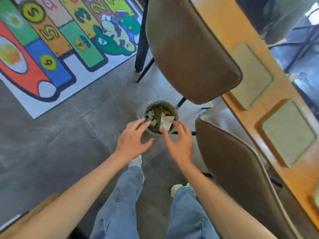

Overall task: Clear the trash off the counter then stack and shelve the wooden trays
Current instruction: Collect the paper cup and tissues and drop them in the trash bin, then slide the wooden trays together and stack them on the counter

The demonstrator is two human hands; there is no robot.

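Observation:
A small round trash bin [173, 107] stands on the grey floor, filled with white paper scraps and yellow-green waste. A crumpled white paper [166, 121] lies at the top of the bin. My left hand [133, 140] hovers over the bin's near left rim, fingers spread and holding nothing. My right hand [179, 144] is above the near right rim, fingers apart, fingertips just beside the white paper. Two wooden trays with pale insets [252, 75] [288, 133] lie on the orange counter [222, 28] at the right.
Two brown padded chairs [189, 54] [233, 166] stand between me and the counter, the bin sitting close to their legs. A colourful numbered play mat [51, 40] covers the floor at the upper left. My legs and shoes [136, 161] are below the hands.

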